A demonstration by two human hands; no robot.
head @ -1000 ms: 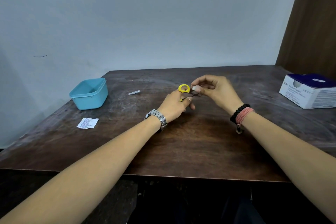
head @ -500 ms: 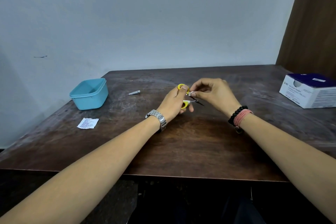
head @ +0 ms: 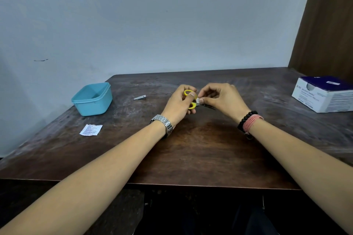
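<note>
Grips the yellow-handled scissors (head: 193,105) in the left hand (head: 178,105), with fingers curled round the loops and the thumb laid across the upper one. Pinches a small white piece (head: 201,100) between thumb and forefinger of the right hand (head: 223,99), right at the root of the dark blades. Points those blades rightward and slightly down, beneath the right fingers. Cannot tell whether open or closed, nor what the white piece is. Holds both hands close together, fingertips almost meeting, just above the middle of the dark wooden table (head: 200,149). Against a second ago: showed then the upper loop as a full yellow ring clear above the left hand and only a sliver of the lower loop; shows now the upper loop half covered by the thumb and the lower loop as a plain yellow curve under the forefinger. Against half a second ago: hardly shifted, same grip, same pinch. Leaves as before, well to the left, a teal tub (head: 92,99), a nail clipper (head: 139,97) between tub and hands, and a printed paper slip (head: 90,129) nearer the front edge. Likewise leaves a white and dark-blue box (head: 324,95) at the far right. Wears a metal watch (head: 164,124) on the left wrist, and black beads with pink cord (head: 249,121) on the right.
</note>
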